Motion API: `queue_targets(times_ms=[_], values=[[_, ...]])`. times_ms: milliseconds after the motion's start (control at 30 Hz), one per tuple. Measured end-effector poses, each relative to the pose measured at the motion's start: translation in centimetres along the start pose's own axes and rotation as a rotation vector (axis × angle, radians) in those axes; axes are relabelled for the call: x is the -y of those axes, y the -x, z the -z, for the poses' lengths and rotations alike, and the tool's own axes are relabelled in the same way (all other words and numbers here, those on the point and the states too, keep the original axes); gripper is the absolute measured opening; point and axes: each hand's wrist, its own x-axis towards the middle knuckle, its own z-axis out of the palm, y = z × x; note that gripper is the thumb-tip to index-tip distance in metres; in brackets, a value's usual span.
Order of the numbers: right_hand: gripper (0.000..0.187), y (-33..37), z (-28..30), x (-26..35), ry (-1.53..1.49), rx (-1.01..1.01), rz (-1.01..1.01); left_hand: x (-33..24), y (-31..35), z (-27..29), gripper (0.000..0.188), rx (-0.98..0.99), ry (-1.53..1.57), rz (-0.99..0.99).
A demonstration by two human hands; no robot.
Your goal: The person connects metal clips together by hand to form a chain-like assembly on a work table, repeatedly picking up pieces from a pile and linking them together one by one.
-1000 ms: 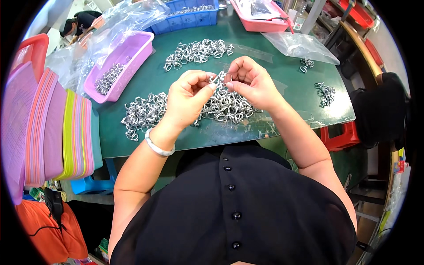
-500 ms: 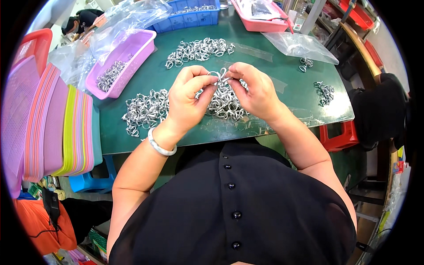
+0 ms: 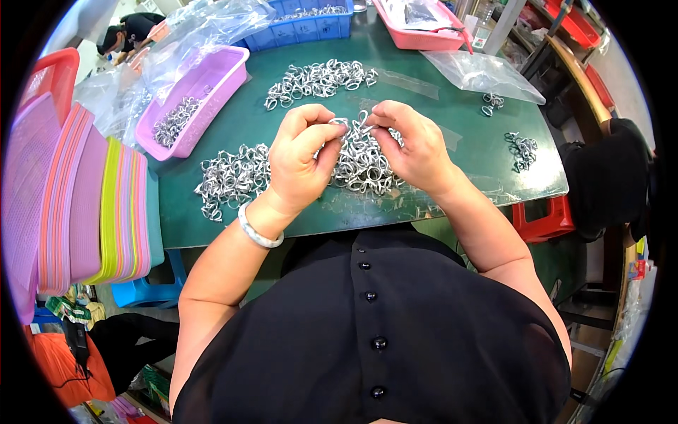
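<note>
Both of my hands are raised over a pile of silver metal rings [image 3: 364,169] on the green table. Between thumb and forefinger, my left hand [image 3: 305,152] pinches a silver ring [image 3: 340,121]. My right hand [image 3: 409,145], a short way to its right, pinches another silver ring [image 3: 364,119] by its edge. A small gap lies between the two rings. To the left of my left hand spreads another ring pile [image 3: 232,177], and beyond my hands lies a far ring pile [image 3: 321,81].
A purple basket [image 3: 229,78] with rings stands at left, a blue crate [image 3: 304,32] and pink tray [image 3: 424,41] at the back. Small ring clusters [image 3: 521,150] lie at right by a plastic bag [image 3: 487,74]. Stacked baskets [image 3: 88,198] rise at far left; a red stool [image 3: 544,219] stands right.
My hands have drawn slightly apart, and the rings they pinch, close together before, now show a gap between them. The piles look the same.
</note>
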Motion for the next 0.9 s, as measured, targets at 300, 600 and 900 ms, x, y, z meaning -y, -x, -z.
queue_targets(times_ms=[300,600,900], values=[[0.027,0.1,0.1,-0.7,0.061,-0.011,0.058,0.8,0.2,0.1,0.019,-0.020,0.043,-0.041],[0.023,0.3,0.6,-1.7,0.112,0.098,0.026,1.4,0.3,-0.1,0.017,0.156,-0.017,0.096],[0.018,-0.7,2.6,-6.8,-0.010,0.537,-0.359,3.2,-0.4,0.2,0.012,0.547,0.073,0.405]])
